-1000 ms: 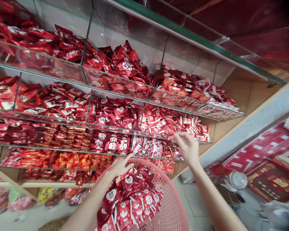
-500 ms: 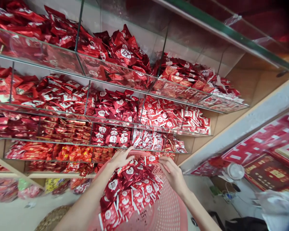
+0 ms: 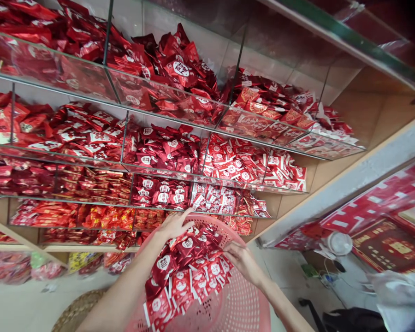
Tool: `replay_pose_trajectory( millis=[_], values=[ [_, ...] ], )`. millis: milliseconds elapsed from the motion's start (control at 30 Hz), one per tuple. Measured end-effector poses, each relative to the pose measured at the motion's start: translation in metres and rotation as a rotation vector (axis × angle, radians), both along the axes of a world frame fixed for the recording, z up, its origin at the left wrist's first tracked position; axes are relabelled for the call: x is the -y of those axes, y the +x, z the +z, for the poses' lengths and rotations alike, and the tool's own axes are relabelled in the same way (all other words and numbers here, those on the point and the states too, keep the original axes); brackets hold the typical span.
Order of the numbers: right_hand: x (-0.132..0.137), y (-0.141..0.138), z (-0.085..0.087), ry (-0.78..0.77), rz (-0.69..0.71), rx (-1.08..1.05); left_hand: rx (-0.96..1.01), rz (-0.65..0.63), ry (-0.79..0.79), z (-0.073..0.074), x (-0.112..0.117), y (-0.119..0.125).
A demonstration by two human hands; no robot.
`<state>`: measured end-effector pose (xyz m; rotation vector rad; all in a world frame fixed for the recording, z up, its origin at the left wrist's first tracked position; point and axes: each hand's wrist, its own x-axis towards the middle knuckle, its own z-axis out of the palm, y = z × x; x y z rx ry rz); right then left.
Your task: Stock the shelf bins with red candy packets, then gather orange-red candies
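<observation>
Pink perforated plastic basket (image 3: pixel 244 306), hands apart

Left hand (image 3: pixel 173 227) clasps the basket's far-left rim; right hand (image 3: pixel 244 260) touches shiny red-and-white rectangular packets (image 3: pixel 180 285) inside, whether gripping I cannot tell; steadying the rim, laying packets flat should work best.

Diffuse, moderate light covered the glossy red packets (image 3: pixel 180 69). Faint reflections crossed the clear, flat shelf front (image 3: pixel 79 76). Above the green-edged glass shelf (image 3: pixel 349 39), shadow deepened to corner blackness. The crumpled white plastic bag (image 3: pixel 397 295) appeared blurred.
</observation>
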<state>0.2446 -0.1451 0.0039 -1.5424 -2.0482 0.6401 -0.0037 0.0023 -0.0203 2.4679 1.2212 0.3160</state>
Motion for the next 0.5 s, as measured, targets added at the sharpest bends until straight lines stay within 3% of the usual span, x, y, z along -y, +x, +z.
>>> replay_pose_trajectory(
  millis=[500],
  values=[
    [-0.003, 0.000, -0.013, 0.032, 0.050, 0.273, 0.026, -0.010, 0.017, -0.004, -0.001, -0.001]
  ],
)
